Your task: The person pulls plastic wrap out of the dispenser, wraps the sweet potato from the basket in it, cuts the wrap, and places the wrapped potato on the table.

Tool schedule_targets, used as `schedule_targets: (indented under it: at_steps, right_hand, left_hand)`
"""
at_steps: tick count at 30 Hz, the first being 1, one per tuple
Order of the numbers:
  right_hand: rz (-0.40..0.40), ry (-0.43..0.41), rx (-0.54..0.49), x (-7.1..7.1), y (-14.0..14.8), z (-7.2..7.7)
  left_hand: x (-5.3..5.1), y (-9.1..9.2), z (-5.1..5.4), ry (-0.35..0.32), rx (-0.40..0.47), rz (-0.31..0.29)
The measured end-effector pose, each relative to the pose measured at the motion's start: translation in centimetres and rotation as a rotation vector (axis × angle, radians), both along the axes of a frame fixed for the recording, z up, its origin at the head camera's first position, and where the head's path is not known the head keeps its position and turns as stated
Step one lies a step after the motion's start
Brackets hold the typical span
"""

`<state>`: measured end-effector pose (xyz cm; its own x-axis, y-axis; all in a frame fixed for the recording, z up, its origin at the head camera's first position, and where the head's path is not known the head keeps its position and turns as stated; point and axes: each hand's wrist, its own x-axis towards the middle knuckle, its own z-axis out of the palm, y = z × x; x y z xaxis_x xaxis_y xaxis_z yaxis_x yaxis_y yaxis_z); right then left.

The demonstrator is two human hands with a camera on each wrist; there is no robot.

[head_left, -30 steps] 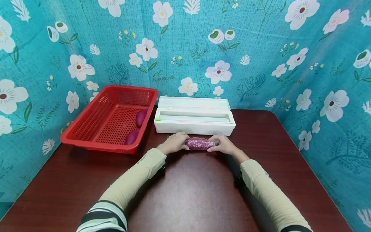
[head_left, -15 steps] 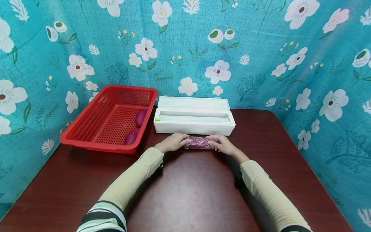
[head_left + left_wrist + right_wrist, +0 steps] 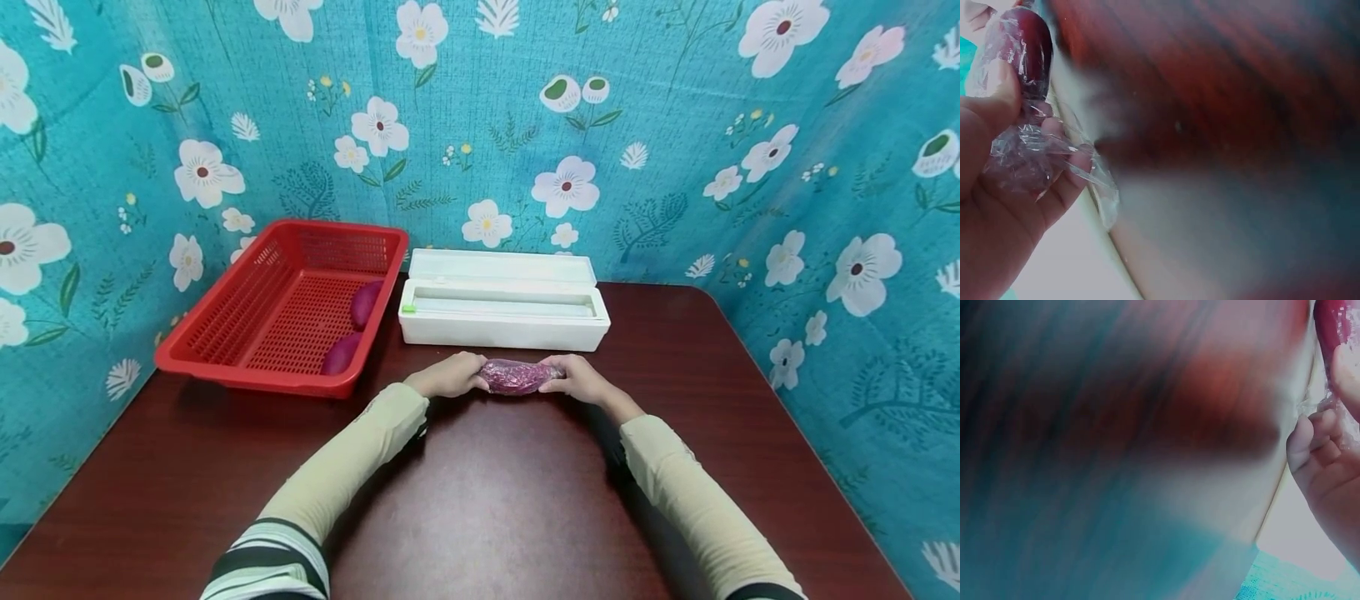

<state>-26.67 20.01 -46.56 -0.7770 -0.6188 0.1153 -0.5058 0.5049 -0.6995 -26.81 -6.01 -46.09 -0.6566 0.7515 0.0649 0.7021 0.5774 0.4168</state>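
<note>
1. At my far left, between nine and ten o'clock from the wrapped vegetable, a red basket (image 3: pixel 255 380) is sitting on the tabletop (image 3: pixel 517 483).
2. Along its right side, an upper purple vegetable (image 3: pixel 366 305) and a lower purple vegetable (image 3: pixel 341 355) are lying, with no film that I am making out.
3. Next, the left hand (image 3: pixel 452 375) is closing at nine o'clock on the wrapped vegetable's end; in the left wrist view its thumb is pressing on top, and crumpled clear film (image 3: pixel 1022 156) is bunching over its curled fingers.
4. At twelve o'clock, just beyond the work, a white box (image 3: pixel 502 335) is standing with its lid up.
5. At the centre, the wrapped vegetable (image 3: pixel 513 377) is stretching between the hands; whether it is touching the tabletop, I am not able to tell.
6. At three o'clock, the right hand (image 3: pixel 576 377) is gripping the other end, thumb against fingers, partly cut off in its wrist view.
7. I am judging the step as securing the film ends; loose film is remaining at the left, so the next move is calling for folding it snugly under without losing either grip.
</note>
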Motion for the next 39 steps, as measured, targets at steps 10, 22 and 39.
schedule_targets:
  at_steps: [10,22,39]
  right_hand:
    - [0.042,-0.044,0.011,-0.4,1.1,-0.2]
    - [0.003,-0.288,-0.186,0.3,1.1,1.0]
    - [-0.049,-0.355,-0.274,1.9,0.8,2.6]
  left_hand:
    - [0.2,-0.1,0.2,-0.043,0.029,-0.021]
    - [-0.3,-0.6,0.7,-0.309,0.212,0.048]
    - [0.4,-0.4,1.6,-0.363,0.452,0.174]
